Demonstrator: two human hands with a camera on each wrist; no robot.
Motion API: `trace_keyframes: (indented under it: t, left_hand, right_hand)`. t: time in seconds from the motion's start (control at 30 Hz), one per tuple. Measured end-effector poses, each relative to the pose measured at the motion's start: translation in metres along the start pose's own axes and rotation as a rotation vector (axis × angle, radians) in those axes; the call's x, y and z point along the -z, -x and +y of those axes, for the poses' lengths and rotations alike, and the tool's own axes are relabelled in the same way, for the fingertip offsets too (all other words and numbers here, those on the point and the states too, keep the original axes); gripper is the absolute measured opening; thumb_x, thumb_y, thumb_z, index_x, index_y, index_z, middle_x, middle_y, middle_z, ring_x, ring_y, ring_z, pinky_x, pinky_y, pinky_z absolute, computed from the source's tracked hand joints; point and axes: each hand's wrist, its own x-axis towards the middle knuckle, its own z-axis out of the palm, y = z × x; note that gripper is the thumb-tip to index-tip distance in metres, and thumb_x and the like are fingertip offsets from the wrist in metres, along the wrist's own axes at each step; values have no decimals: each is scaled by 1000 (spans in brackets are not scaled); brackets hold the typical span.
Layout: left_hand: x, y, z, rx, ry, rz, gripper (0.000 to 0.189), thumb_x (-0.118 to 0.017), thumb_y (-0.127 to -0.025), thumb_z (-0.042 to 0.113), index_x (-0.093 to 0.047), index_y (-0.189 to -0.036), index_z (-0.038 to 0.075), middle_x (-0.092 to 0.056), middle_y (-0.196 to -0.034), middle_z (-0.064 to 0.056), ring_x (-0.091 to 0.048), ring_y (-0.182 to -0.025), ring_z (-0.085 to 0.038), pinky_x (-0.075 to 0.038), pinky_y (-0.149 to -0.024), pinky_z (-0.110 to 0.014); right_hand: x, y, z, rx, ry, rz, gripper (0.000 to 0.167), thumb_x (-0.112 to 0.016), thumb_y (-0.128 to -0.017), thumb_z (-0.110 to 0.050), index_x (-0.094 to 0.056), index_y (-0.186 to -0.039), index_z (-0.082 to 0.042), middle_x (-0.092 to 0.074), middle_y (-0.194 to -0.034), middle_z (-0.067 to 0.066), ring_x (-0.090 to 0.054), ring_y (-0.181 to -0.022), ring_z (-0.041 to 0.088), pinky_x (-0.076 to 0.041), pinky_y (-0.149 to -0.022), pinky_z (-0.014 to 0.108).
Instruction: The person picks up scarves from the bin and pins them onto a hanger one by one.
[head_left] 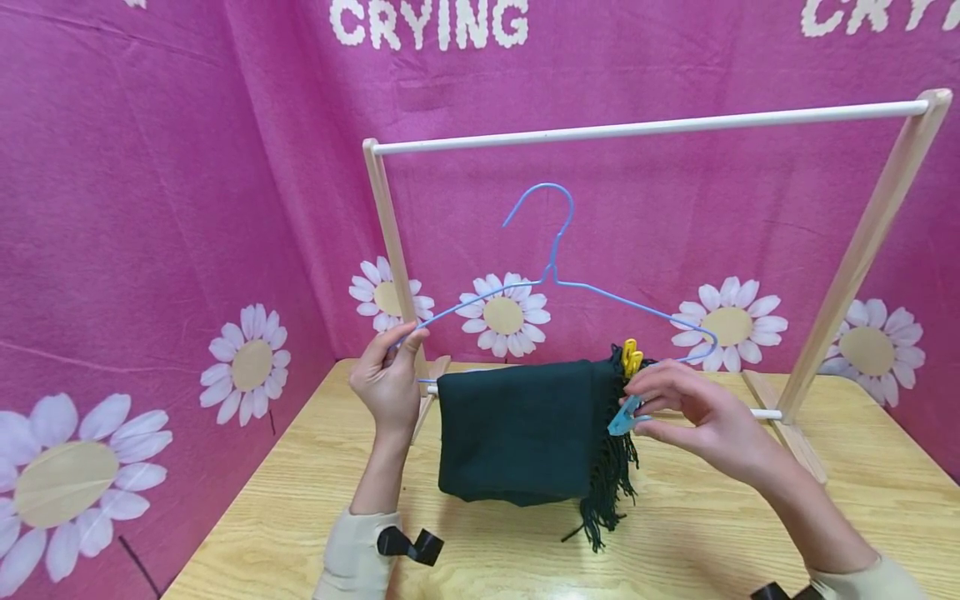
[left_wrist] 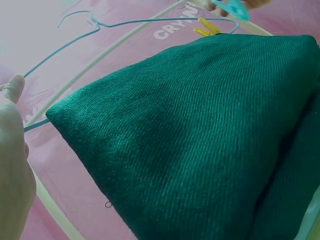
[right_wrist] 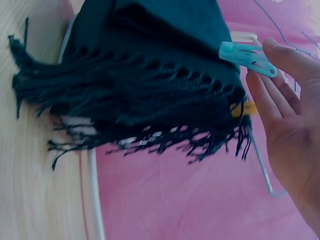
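Note:
A blue wire hanger (head_left: 555, 250) is held up by its left shoulder, which my left hand (head_left: 388, 379) pinches between thumb and fingers. Over its lower bar hangs a folded dark green scarf (head_left: 517, 433) with a knotted fringe (head_left: 611, 475) at the right side. A yellow clothespin (head_left: 632, 357) clips the scarf's top edge near the fringe. In my right hand (head_left: 697, 417), a light blue clothespin (head_left: 624, 417) is pinched between thumb and fingers, close beside the scarf's right edge. The right wrist view shows that clothespin (right_wrist: 247, 57) near the scarf; whether they touch I cannot tell.
Behind the hanger stands a wooden rack with a white top rod (head_left: 645, 129) and two side posts (head_left: 862, 258). It rests on a wood-grain table (head_left: 285, 517). Pink cloth (head_left: 645, 217) printed with daisies and lettering hangs at the back and left.

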Motion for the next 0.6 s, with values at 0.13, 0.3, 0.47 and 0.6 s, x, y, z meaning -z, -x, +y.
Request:
trace_keyframes:
  t: [0.13, 0.3, 0.47, 0.6]
  left_hand:
    - [-2, 2, 2, 10, 1, 7, 20, -84, -70, -6, -75, -87, -9, -62, -64, 10, -22, -50, -6, -16, -47, -20]
    - [-5, 5, 5, 28, -38, -8, 20, -84, -71, -4, -75, -88, -8, -52, -56, 1, -24, -49, -6, -16, -46, -21]
    - [-5, 7, 8, 59, -62, -31, 20, -82, -71, -9, -74, -89, -6, -54, -57, -7, -27, -47, -6, -20, -44, -21]
    - [-7, 7, 12, 69, -53, -32, 20, -82, -71, -10, -74, -89, -6, -60, -63, -3, -28, -47, -5, -22, -44, -20]
  right_hand:
    - [-6, -12, -8, -119, 81, 8, 48, -72, -76, 21, -60, -120, 6, -67, -115, 10, -70, -97, 16, -57, -86, 24]
    - [-17, -31, -16, -168, 167, 18, 46, -75, -77, 15, -64, -118, 0, -67, -116, 10, -70, -97, 16, -58, -86, 26]
    - [-28, -51, -17, -105, 187, 54, 39, -75, -77, 14, -67, -114, 2, -66, -115, 18, -69, -99, 16, -57, -88, 26]
    - [-35, -64, -16, -48, 205, 61, 37, -77, -76, 13, -68, -110, 1, -67, -116, 12, -70, -97, 17, -56, -90, 27]
